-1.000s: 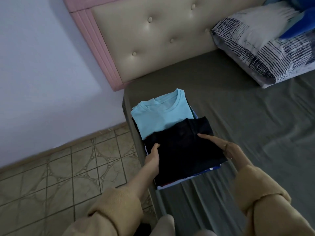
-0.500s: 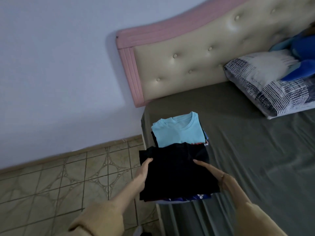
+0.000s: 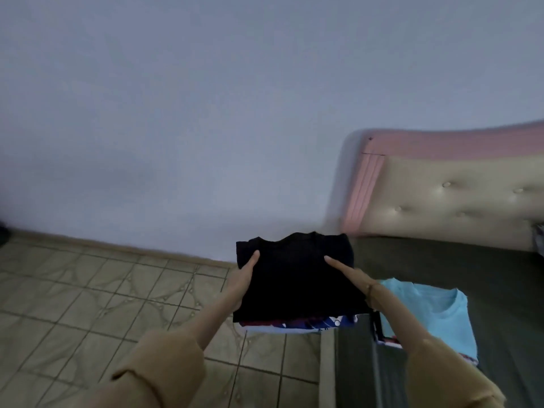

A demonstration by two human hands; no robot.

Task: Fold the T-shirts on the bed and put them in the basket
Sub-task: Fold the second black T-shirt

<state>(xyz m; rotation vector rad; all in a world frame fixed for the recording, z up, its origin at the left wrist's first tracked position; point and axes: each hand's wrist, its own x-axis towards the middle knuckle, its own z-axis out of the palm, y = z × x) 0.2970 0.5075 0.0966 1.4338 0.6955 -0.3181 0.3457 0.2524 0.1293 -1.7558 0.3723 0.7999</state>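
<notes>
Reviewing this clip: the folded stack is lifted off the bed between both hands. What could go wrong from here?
1. The stack is over the floor, held only at its sides by the left hand and right hand; the lower shirts poking out underneath might slip free.
2. No basket is in view, so the carry may run long and loosen the folds.
3. The light blue shirt lies on the bed and could be forgotten.

Both hands, left hand and right hand, have lifted the stack of folded T-shirts off the bed out over the tiled floor, leaving the light-blue T-shirt behind.
</notes>
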